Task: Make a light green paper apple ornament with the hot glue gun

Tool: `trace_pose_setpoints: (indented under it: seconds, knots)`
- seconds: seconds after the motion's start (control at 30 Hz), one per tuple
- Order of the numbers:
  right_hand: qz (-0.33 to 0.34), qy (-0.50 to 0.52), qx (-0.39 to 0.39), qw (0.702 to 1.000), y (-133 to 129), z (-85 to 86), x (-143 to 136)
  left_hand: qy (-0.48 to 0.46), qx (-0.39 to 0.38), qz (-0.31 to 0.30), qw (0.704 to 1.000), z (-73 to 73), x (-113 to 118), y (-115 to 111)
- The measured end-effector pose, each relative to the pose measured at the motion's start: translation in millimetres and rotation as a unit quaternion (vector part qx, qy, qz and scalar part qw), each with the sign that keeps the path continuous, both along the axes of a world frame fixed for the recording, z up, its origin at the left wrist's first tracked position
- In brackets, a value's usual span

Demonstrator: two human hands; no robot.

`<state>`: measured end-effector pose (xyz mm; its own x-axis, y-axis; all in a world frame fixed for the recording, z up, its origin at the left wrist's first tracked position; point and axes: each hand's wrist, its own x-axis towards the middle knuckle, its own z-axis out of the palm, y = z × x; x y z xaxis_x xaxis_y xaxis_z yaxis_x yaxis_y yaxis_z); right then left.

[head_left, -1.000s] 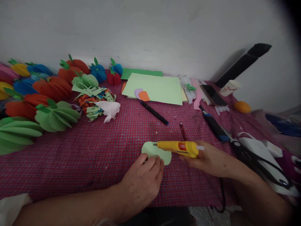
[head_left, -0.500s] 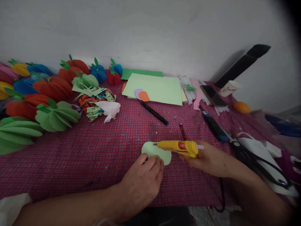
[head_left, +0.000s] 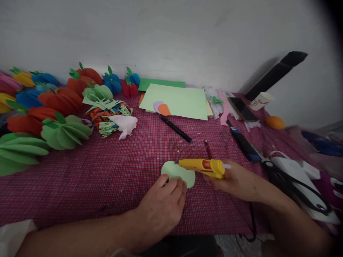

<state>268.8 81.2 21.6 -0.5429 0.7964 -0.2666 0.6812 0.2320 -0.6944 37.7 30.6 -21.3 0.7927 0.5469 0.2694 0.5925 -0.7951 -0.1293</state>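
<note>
A pale green rounded paper piece (head_left: 184, 175) lies on the checked tablecloth in front of me. My left hand (head_left: 166, 200) presses down on its lower edge, with bent fingertips resting on it. In my right hand (head_left: 233, 180) is a yellow glue gun (head_left: 202, 166), gripped by its handle and lying sideways. A whitish glue stick pokes out of the gun's rear end. The nozzle points left and is at the paper's upper edge; whether it touches I cannot tell.
Paper pumpkins (head_left: 64, 132) crowd the left, beside shredded paper scraps (head_left: 107, 117). Behind lie stacked green sheets (head_left: 177, 101) and a black marker (head_left: 176, 128). To the right are a utility knife (head_left: 242, 141), scissors (head_left: 289, 178), a phone (head_left: 242, 109), a paper cup (head_left: 262, 101) and an orange fruit (head_left: 275, 122).
The glue gun has shifted very slightly left and up along the paper's upper edge. My left hand and the paper stay in place.
</note>
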Motion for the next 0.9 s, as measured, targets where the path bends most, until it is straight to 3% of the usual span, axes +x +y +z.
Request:
trace_pose_setpoints:
  seconds: [0.53,0.9]
  knots:
    - [0.001,-0.009,-0.036,0.999,-1.3,6.5,-2.3,0.002,-0.001,0.001,1.0,0.6,0.0,-0.1]
    - [-0.013,-0.003,-0.012,1.0,-1.1,-2.2,-5.5,0.006,0.0,-0.005,1.0,-0.6,0.7,-0.5]
